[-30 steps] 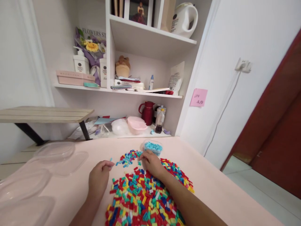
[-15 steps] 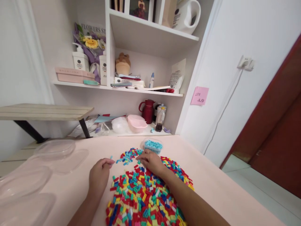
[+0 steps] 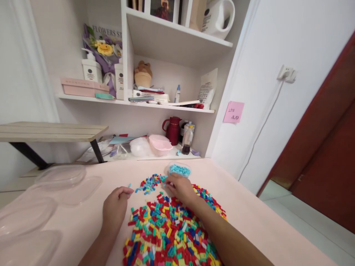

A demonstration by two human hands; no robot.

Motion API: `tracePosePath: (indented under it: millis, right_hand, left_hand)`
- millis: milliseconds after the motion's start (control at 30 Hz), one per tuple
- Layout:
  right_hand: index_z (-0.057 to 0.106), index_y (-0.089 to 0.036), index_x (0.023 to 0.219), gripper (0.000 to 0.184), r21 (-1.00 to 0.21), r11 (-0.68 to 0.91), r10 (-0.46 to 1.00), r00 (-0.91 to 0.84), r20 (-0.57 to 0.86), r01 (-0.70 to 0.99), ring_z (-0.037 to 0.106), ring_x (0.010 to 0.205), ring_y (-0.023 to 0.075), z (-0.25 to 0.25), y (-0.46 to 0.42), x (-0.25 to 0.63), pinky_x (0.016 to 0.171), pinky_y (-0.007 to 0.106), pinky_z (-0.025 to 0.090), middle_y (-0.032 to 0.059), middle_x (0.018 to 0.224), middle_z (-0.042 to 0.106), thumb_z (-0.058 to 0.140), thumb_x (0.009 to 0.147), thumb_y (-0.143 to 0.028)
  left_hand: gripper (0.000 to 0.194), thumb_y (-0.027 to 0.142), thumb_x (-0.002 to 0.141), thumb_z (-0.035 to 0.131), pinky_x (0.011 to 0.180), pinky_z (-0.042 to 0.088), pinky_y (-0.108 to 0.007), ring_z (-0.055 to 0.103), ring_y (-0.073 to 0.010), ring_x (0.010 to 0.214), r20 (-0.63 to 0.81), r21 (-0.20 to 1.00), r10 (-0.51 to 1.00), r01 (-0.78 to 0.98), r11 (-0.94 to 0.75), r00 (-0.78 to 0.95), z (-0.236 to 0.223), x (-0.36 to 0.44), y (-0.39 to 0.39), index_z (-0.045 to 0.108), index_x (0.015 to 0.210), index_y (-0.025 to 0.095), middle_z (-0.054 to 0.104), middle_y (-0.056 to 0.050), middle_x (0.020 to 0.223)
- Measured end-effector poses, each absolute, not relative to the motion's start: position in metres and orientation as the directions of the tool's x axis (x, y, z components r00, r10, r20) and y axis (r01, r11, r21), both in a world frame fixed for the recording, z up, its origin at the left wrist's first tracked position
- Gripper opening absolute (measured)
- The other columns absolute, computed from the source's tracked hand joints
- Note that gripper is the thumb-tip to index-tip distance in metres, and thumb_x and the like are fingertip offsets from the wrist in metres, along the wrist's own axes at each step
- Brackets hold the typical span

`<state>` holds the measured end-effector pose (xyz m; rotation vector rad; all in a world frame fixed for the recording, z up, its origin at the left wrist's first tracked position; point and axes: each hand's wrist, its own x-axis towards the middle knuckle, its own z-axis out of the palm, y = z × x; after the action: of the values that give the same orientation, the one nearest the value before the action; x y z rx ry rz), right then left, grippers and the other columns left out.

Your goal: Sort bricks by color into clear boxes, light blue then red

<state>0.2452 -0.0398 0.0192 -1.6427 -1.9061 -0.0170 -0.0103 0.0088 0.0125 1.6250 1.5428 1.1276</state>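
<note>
Left hand: curled by a blue brick; can't tell if gripped;
Right hand: tips at small pile; can't tell either;
Tub: blues inside, just beyond my right hand;
Blues: I'd pinch singly, lightly tbh

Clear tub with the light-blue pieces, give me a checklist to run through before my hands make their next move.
1. Clear tub upright on the table: ok.
2. Only light-blue pieces showing in it: ok, though lower ones are hidden.
3. Small pile all one colour: not ok, red and darker blue are mixed in.
4. Small pile apart from the large pile: cannot tell, the right hand hides part.
5. Right hand gripping a piece: cannot tell.
6. Left hand gripping the light-blue piece beside it: cannot tell.
</note>
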Motion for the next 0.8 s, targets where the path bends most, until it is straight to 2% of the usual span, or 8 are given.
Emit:
tracePosePath:
  millis: [100,200,333,433,500,567,700,800]
  right_hand:
    - [0.07,-0.026,0.099,0.019,-0.433,0.05,0.783,0.234,0.577,0.9,0.063,0.081,0.0188,0.027,-0.039,0.258,0.073,0.028,0.044,0.0023,0.093,0.071,0.054,0.089,-0.03]
    - [0.069,-0.026,0.107,0.028,-0.595,-0.044,0.682,0.459,0.569,0.803,0.062,0.068,0.0184,0.03,-0.037,0.277,0.065,0.028,0.045,0.0014,0.081,0.07,0.052,0.088,-0.038]
    - [0.068,-0.02,0.109,0.037,-0.794,0.072,0.71,0.529,0.466,0.604,0.057,0.053,0.0159,0.027,-0.037,0.291,0.054,0.027,0.046,0.0022,0.074,0.068,0.046,0.088,-0.042]
    - [0.067,-0.017,0.107,0.039,-0.847,0.161,0.698,0.549,0.46,0.506,0.057,0.053,0.0157,0.025,-0.037,0.286,0.052,0.026,0.046,0.0032,0.074,0.067,0.043,0.09,-0.043]
    - [0.067,-0.018,0.107,0.037,-0.835,0.199,0.722,0.5,0.479,0.512,0.057,0.054,0.0158,0.023,-0.037,0.277,0.054,0.027,0.047,0.0029,0.074,0.067,0.043,0.091,-0.04]
    - [0.068,-0.019,0.104,0.032,-0.777,0.238,0.771,0.373,0.516,0.583,0.06,0.061,0.0167,0.021,-0.036,0.263,0.063,0.029,0.05,0.0035,0.078,0.068,0.044,0.092,-0.035]
    - [0.071,-0.023,0.102,0.025,-0.566,0.389,0.84,-0.029,0.541,0.727,0.062,0.095,0.0198,0.016,-0.039,0.235,0.09,0.033,0.047,0.0053,0.1,0.07,0.049,0.092,-0.023]
    - [0.067,-0.026,0.117,0.033,-0.418,0.456,0.848,-0.242,0.471,0.785,0.058,0.101,0.0202,0.01,-0.042,0.22,0.092,0.034,0.044,0.0064,0.109,0.067,0.047,0.093,-0.017]
  left_hand:
    - [0.027,0.022,0.065,0.044,0.078,0.047,-0.032,0.068,-0.0236,0.083,0.16,0.883,0.986,0.454,-0.122,-0.046,0.013,-0.01,0.009,0.07,0.069,0.024,0.075,-0.002,0.077]
    - [0.026,0.021,0.065,0.044,0.077,0.048,-0.032,0.068,-0.0234,0.083,0.165,0.887,0.985,0.444,-0.128,-0.046,0.013,-0.009,0.009,0.07,0.069,0.024,0.076,-0.002,0.078]
    - [0.026,0.022,0.065,0.045,0.076,0.048,-0.032,0.068,-0.0232,0.081,0.181,0.886,0.982,0.44,-0.143,-0.047,0.011,-0.009,0.01,0.07,0.068,0.025,0.075,-0.002,0.077]
    - [0.026,0.022,0.064,0.045,0.076,0.048,-0.032,0.068,-0.0231,0.081,0.196,0.882,0.98,0.444,-0.157,-0.043,0.01,-0.01,0.01,0.07,0.069,0.025,0.075,-0.002,0.076]
    - [0.026,0.022,0.064,0.045,0.077,0.048,-0.032,0.068,-0.0231,0.081,0.195,0.88,0.98,0.448,-0.155,-0.044,0.01,-0.01,0.009,0.07,0.07,0.024,0.075,-0.002,0.077]
    - [0.026,0.022,0.065,0.045,0.078,0.048,-0.032,0.068,-0.0232,0.082,0.193,0.88,0.98,0.449,-0.152,-0.046,0.01,-0.01,0.009,0.07,0.071,0.024,0.075,-0.002,0.078]
    - [0.026,0.023,0.067,0.044,0.081,0.048,-0.033,0.068,-0.0233,0.084,0.188,0.882,0.981,0.446,-0.151,-0.038,0.011,-0.009,0.008,0.07,0.072,0.023,0.075,-0.003,0.079]
    - [0.027,0.021,0.068,0.043,0.081,0.049,-0.033,0.068,-0.0233,0.085,0.186,0.882,0.982,0.445,-0.155,-0.026,0.012,-0.008,0.008,0.07,0.071,0.023,0.075,-0.003,0.081]
